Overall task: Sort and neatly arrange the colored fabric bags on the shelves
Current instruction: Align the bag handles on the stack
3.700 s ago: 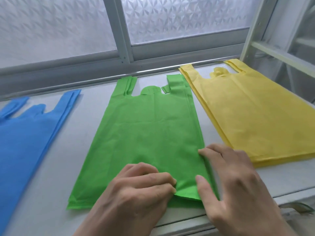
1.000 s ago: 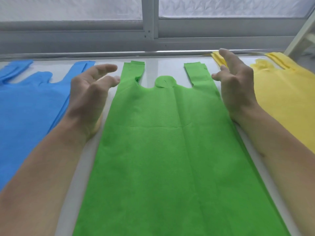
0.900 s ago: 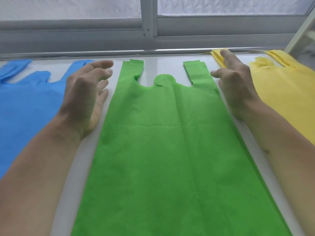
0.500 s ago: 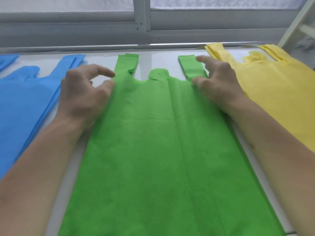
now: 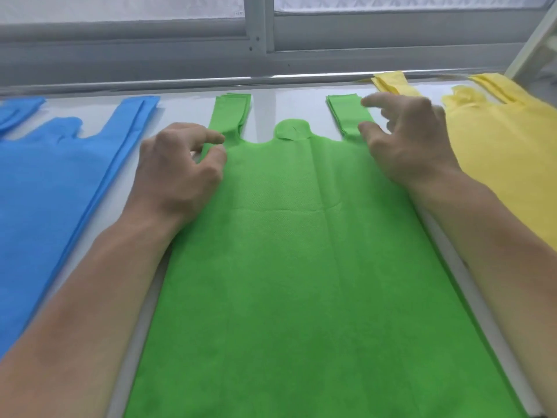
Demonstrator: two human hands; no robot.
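Left hand (image 5: 177, 173) pinching green bag (image 5: 301, 267) edge near handle. Right hand (image 5: 410, 140) fingers loose, spread, touching other handle.

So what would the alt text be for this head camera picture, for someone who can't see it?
Two bare hands work at the handle end of a green fabric bag stack lying flat on a white shelf: the left hand pinches its left edge, the right hand hovers with curled fingers at its right handle. A blue bag stack lies to the left, a yellow bag stack to the right, below a window frame.
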